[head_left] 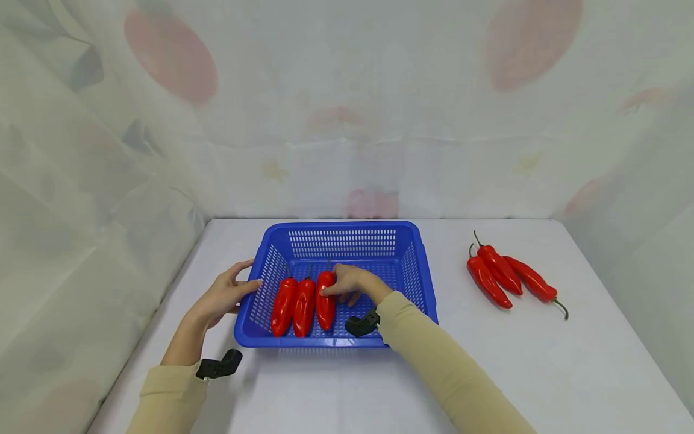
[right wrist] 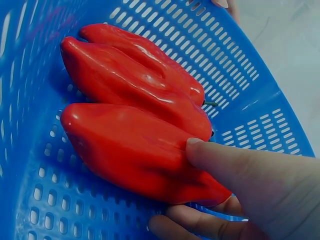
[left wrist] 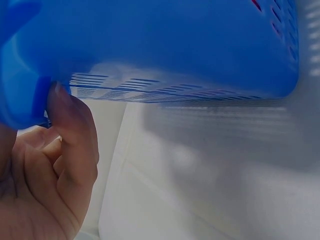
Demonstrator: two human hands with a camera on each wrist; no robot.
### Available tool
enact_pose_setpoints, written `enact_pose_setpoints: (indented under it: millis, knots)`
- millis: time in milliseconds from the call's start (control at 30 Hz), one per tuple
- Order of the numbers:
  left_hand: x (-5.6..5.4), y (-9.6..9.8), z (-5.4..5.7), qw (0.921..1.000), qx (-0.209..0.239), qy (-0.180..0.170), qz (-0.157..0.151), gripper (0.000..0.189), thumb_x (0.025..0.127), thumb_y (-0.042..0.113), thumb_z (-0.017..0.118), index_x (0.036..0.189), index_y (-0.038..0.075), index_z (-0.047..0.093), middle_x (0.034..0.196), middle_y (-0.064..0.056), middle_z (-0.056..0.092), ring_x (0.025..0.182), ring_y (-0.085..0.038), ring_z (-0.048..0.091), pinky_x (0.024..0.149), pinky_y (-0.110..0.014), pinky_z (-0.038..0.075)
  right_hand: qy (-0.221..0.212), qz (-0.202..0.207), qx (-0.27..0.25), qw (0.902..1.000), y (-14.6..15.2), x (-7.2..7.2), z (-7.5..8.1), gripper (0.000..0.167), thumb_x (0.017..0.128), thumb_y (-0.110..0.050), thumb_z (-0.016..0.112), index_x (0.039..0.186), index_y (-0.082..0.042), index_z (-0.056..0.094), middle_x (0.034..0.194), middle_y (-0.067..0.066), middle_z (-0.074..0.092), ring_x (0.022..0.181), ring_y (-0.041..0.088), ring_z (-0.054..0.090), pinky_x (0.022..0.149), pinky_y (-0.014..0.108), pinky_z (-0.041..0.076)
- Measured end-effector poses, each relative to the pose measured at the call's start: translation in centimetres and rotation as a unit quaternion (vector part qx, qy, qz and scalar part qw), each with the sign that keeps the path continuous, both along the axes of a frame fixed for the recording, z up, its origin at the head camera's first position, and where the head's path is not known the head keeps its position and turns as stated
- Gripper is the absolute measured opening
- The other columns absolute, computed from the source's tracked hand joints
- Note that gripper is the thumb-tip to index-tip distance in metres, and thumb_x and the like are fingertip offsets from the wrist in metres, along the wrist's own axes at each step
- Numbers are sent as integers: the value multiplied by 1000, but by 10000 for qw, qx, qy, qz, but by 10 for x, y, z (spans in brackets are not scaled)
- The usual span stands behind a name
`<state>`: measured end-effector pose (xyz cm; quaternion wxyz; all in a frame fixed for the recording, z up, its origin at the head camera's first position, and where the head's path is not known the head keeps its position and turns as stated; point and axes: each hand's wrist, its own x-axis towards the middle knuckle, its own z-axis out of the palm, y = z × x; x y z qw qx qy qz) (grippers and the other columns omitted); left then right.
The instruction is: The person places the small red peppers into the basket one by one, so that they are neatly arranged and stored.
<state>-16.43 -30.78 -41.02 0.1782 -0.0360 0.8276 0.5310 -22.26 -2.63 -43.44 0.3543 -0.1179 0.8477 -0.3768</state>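
Note:
My left hand point(head_left: 221, 296) grips the left rim of a blue plastic basket point(head_left: 347, 342), its thumb over the edge and fingers on the outside. In the left wrist view, that hand point(left wrist: 70, 160) pinches the rim beside the basket's wall point(left wrist: 175, 45). Inside the basket my right hand point(head_left: 352, 282) holds a red chili pepper point(head_left: 325, 307), thumb on top and fingers beneath its stem end, as the right wrist view shows. Two more red peppers, one in the middle point(head_left: 304, 308) and one at the left point(head_left: 284, 307), lie side by side next to it, stems pointing away.
Three red peppers point(head_left: 488, 283) lie in a cluster on the white table point(head_left: 520, 374) to the right of the basket. A pale patterned cloth point(head_left: 347, 175) hangs behind the table and along both sides.

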Motion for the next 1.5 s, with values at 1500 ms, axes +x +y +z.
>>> enact_pose_setpoints:
  millis: [1500]
  knots:
    - [0, -1, -1, 10000, 21, 48, -43, 71, 90, 32, 58, 147, 16, 18, 108, -25, 61, 80, -29, 68, 66, -47, 56, 17, 306, 227, 9993, 2, 1, 6, 39, 89, -35, 59, 108, -1, 54, 95, 14, 64, 84, 27, 65, 64, 37, 57]
